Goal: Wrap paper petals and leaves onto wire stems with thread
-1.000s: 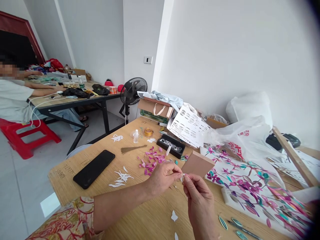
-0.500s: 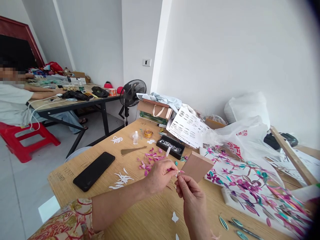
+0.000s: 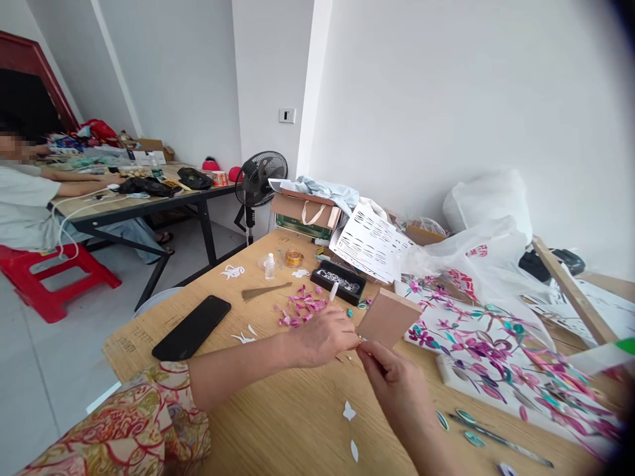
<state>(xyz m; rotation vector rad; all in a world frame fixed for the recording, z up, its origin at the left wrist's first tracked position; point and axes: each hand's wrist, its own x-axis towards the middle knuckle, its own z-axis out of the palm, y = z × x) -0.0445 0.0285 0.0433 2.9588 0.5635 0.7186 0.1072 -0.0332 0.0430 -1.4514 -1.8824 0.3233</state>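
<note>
My left hand (image 3: 325, 337) and my right hand (image 3: 394, 377) meet fingertip to fingertip above the wooden table, both closed in a pinch. Between them is a tiny pale piece, mostly covered by the fingers; its kind is not clear now. Just behind the fingers a brown wooden block (image 3: 389, 318) stands tilted. A heap of pink petals (image 3: 305, 304) lies beyond my left hand, with a white pen-like tube (image 3: 334, 291) near it. White cut-out shapes (image 3: 349, 411) lie in front of my hands. Tweezers (image 3: 501, 439) and teal leaf pieces (image 3: 474, 439) rest at the right.
A black phone (image 3: 192, 328) lies left of my forearm. Further back are a small clear bottle (image 3: 269, 267), a wire spool (image 3: 294, 258) and a black tray (image 3: 338, 283). A white sheet with pink flowers (image 3: 476, 344) covers the right side. A person sits at another table (image 3: 169, 198).
My hands have drawn tightly together, and the left has turned over so its back shows. A pink-and-white sliver visible between the fingertips before is now mostly hidden. The view has shifted slightly.
</note>
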